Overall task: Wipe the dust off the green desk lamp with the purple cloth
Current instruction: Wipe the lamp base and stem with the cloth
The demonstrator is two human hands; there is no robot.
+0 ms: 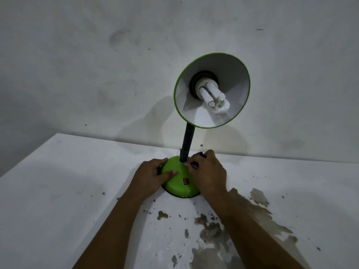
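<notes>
The green desk lamp (pixel 177 181) stands upright on a white table (pixel 58 191) against the wall. Its round green base carries a small red switch, a dark neck rises from it, and the shade faces me with a white bulb inside. My left hand (pixel 153 176) grips the left side of the base, thumb lying on top. My right hand (pixel 207 175) presses the purple cloth (pixel 194 165) onto the right side of the base, beside the foot of the neck. Only small bits of the cloth show between the fingers.
A stained grey-white wall (pixel 136 65) rises directly behind the lamp. The table's paint is chipped, with brown patches and flecks (pixel 213 233) in front of and to the right of the lamp. The table's left edge runs diagonally at far left.
</notes>
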